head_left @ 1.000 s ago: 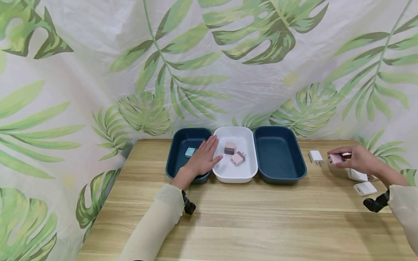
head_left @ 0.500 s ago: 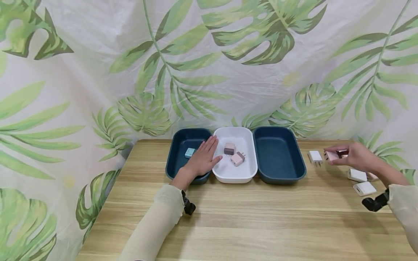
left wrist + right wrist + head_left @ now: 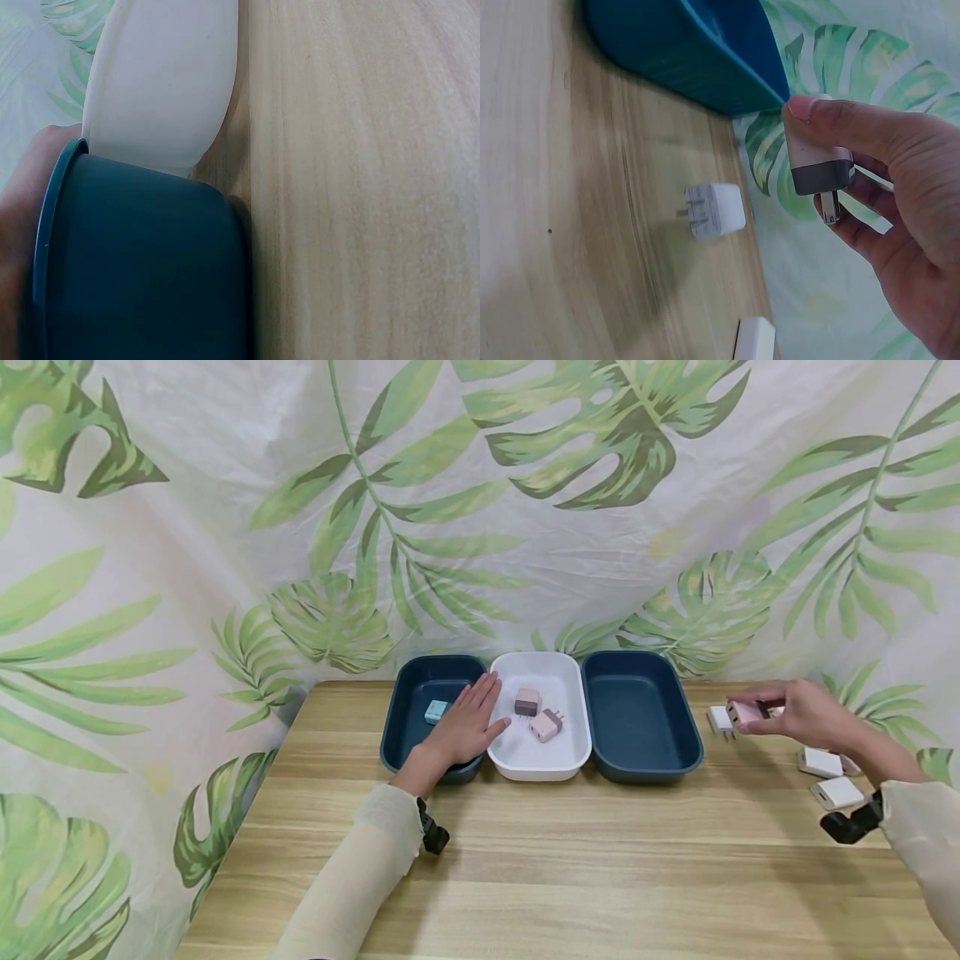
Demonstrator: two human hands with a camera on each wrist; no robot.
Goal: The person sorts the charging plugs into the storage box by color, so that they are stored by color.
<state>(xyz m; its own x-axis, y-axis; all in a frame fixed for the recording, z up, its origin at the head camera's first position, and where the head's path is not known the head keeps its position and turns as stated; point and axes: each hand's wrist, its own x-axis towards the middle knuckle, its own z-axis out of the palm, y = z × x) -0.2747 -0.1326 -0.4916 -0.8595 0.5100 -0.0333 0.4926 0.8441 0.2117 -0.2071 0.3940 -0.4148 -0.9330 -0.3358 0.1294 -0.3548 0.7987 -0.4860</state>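
Note:
My right hand pinches a pink and grey plug charger between thumb and fingers, above the table at the right. Its metal prongs show in the right wrist view. Close by it on the table lies a white charger, partly covered by the held one in the head view. My left hand lies with straight fingers over the touching rims of the left dark blue bin and the white bin. A teal charger sits in the left bin. Two pink-grey chargers lie in the white one.
A third bin, dark blue, stands right of the white one. Two more white chargers lie near my right wrist, with a pinkish one partly hidden behind. A leaf-patterned cloth hangs behind the wooden table.
My right hand has lifted the pink charger and carried it leftward, past the white chargers, to beside the single white one. My left hand has stayed in place.

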